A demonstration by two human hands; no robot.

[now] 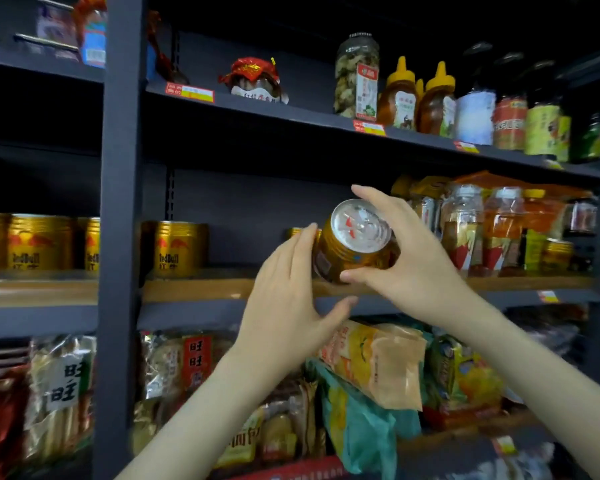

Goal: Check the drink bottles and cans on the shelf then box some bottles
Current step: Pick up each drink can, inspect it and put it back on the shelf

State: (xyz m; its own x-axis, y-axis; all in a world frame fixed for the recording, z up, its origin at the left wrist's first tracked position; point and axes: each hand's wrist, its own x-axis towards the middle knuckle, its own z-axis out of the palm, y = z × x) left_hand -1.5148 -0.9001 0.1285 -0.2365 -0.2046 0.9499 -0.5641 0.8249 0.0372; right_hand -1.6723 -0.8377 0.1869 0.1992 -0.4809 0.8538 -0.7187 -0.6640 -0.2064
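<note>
Gold can (355, 241) tilted inside right hand (411, 252) grip.

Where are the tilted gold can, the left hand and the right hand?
tilted gold can (360, 221): head view, silver top.
left hand (284, 292): head view, back of hand.
right hand (413, 261): head view, back of hand.

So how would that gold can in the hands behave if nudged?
The gold can is round-sided, so on its side it would probably roll along the wooden shelf. Its metal wall looks smooth, perhaps slippery; the right hand grips it between thumb and fingers. The lid looks unopened, so it is likely heavy for its size.
</note>
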